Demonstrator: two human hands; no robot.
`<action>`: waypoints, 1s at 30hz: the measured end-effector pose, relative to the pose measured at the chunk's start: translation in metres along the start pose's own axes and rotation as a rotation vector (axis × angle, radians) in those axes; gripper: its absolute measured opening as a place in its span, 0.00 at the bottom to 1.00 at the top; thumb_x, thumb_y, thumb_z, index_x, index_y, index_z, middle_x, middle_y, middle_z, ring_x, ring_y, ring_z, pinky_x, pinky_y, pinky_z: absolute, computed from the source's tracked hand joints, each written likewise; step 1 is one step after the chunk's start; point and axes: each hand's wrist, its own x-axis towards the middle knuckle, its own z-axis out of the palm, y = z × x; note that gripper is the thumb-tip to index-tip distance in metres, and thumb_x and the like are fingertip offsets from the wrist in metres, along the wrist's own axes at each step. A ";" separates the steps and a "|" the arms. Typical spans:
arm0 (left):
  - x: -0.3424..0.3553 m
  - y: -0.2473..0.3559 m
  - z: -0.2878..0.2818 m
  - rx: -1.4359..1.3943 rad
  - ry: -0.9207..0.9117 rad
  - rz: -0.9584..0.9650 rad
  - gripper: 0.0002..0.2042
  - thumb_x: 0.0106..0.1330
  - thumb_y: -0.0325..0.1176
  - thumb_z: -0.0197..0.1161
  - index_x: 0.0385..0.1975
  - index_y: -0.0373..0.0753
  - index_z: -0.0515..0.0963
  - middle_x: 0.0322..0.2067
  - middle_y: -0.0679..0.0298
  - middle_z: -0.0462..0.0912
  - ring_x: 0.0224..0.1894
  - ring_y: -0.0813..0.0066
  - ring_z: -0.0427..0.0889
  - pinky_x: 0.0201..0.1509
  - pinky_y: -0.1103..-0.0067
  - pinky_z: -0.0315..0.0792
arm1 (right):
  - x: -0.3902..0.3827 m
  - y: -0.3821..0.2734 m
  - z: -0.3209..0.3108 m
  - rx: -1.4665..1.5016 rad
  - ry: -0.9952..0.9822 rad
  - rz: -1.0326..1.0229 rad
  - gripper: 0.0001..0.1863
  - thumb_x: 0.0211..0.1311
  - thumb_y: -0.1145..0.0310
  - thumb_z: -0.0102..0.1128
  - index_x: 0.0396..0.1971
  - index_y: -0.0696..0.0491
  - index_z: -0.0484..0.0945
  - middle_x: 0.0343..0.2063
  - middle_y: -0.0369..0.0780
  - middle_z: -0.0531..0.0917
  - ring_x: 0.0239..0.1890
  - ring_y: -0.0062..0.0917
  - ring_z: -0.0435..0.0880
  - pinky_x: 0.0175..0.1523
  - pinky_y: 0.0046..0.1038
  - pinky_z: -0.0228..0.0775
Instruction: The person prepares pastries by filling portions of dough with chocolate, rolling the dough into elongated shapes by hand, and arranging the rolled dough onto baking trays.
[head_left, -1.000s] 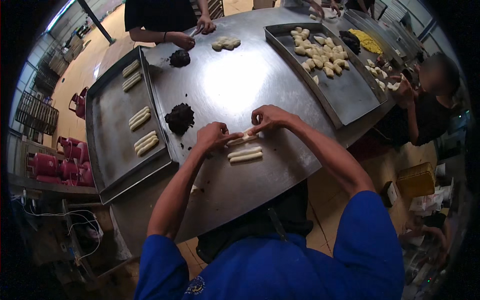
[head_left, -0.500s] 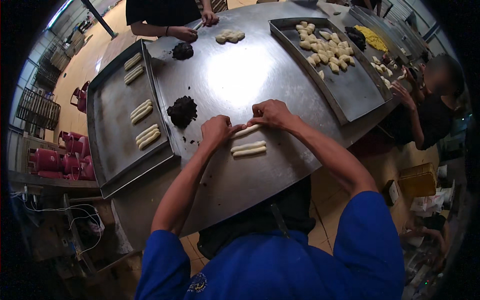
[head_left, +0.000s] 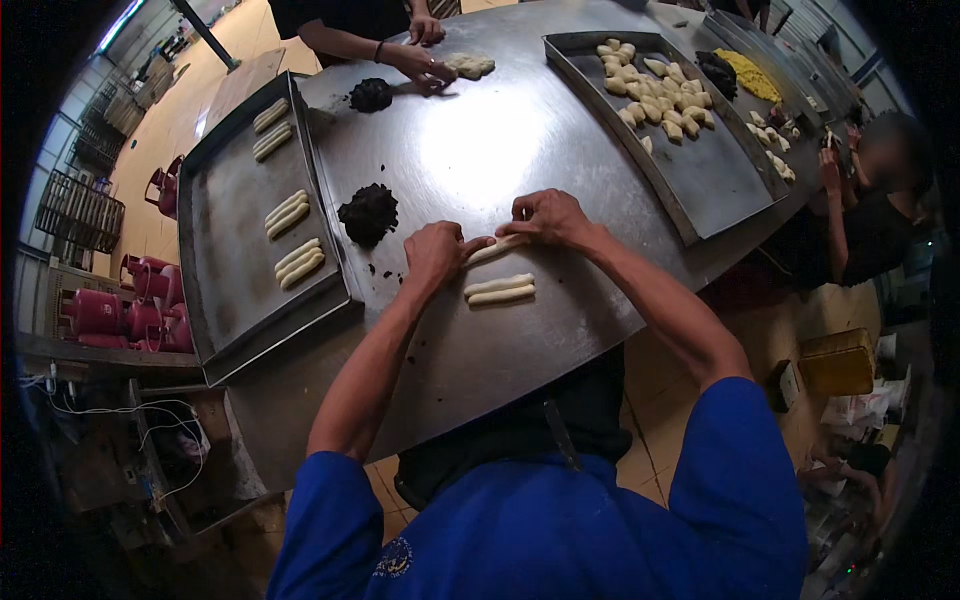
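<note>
A pale dough strip (head_left: 494, 249) lies on the steel table, stretched between my two hands. My left hand (head_left: 438, 257) is closed at its left end, thumb and fingers pinched on the dough. At the right end my right hand (head_left: 550, 217) pinches it the same way, its fingers curled. Just nearer to me, two finished dough rolls (head_left: 500, 290) rest side by side on the metal. Left of my left hand sits a dark, crumbly lump of filling (head_left: 368, 215), with small crumbs scattered around it.
A shallow metal tray (head_left: 235, 240) with dough rolls in groups stands at the left. Another tray (head_left: 690, 185) at the right holds many dough pieces. Across the table, a co-worker's hand (head_left: 425, 66) is by flattened dough (head_left: 470, 66) and more dark filling (head_left: 371, 95). Another person works at far right.
The far co-worker's hand has moved right, to the dough there. The person at right has shifted their hands. My hands stay on the strip, almost in place; the whole view has tilted slightly.
</note>
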 end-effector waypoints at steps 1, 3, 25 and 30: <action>-0.001 -0.003 0.002 -0.021 0.026 0.017 0.36 0.54 0.73 0.67 0.24 0.37 0.87 0.24 0.54 0.87 0.31 0.56 0.88 0.39 0.63 0.76 | 0.001 0.001 0.001 -0.002 0.004 -0.003 0.31 0.51 0.30 0.71 0.32 0.47 0.87 0.26 0.39 0.87 0.32 0.31 0.87 0.41 0.35 0.78; -0.001 -0.006 0.000 -0.043 0.053 0.032 0.36 0.54 0.73 0.67 0.24 0.37 0.87 0.23 0.54 0.87 0.31 0.56 0.88 0.39 0.63 0.76 | -0.003 -0.002 0.006 -0.017 0.095 -0.103 0.32 0.52 0.29 0.70 0.33 0.47 0.87 0.27 0.39 0.88 0.32 0.32 0.87 0.41 0.36 0.78; 0.006 -0.003 -0.010 0.012 -0.048 -0.010 0.32 0.55 0.71 0.68 0.26 0.40 0.88 0.27 0.56 0.89 0.33 0.58 0.88 0.40 0.64 0.77 | 0.014 -0.007 -0.002 -0.109 -0.003 -0.089 0.35 0.49 0.25 0.68 0.30 0.47 0.88 0.30 0.38 0.89 0.37 0.33 0.89 0.45 0.36 0.78; 0.006 -0.013 0.001 -0.019 0.035 0.079 0.32 0.55 0.71 0.68 0.22 0.40 0.87 0.23 0.58 0.87 0.31 0.57 0.87 0.39 0.64 0.77 | 0.017 -0.005 -0.004 -0.127 -0.036 -0.113 0.34 0.51 0.26 0.67 0.32 0.47 0.88 0.29 0.38 0.89 0.35 0.33 0.89 0.43 0.36 0.78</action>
